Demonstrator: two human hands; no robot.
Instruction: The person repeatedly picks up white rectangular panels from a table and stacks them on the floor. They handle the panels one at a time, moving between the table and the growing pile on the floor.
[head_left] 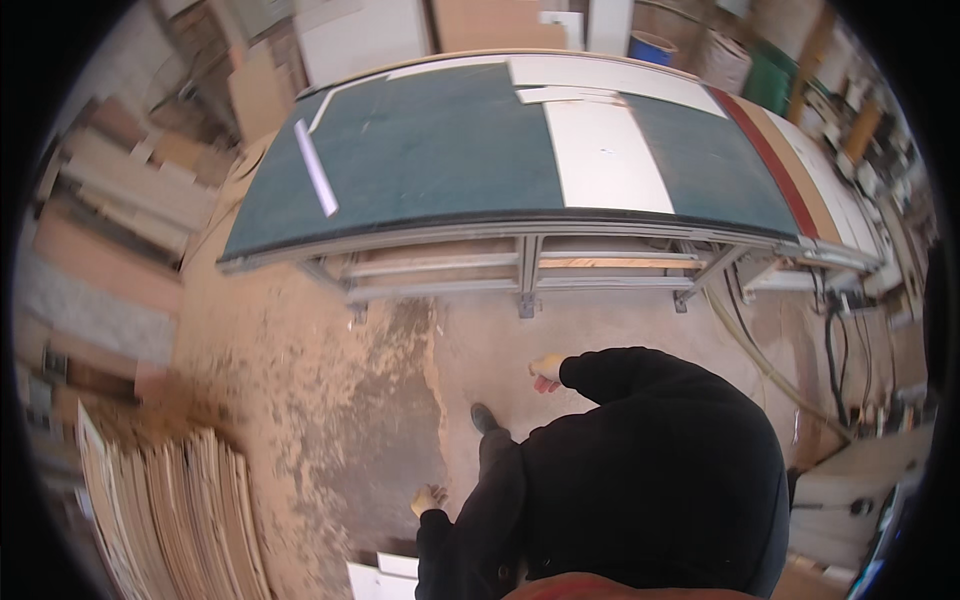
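My right hand (547, 371) hangs in front of my black sleeve, above the floor short of a long worktable (430, 150). It wears what looks like a pale yellow glove, the fingers loosely bent with nothing seen in them. Lower down and to the left is my left hand (429, 499), its fingers slightly curled and apart, also without anything visible in it. Neither hand touches the table. On the dark green tabletop lie a narrow white strip (316, 168), a wide white panel (608, 160) and white offcuts (570, 95).
Several upright boards (175, 510) lean together at lower left, with white panels (380, 578) near my left arm. Red, brown and white boards (765, 165) cover the table's right end. A hose (760, 365) and cables cross the floor at right. Sawdust (270, 350) lies on the floor.
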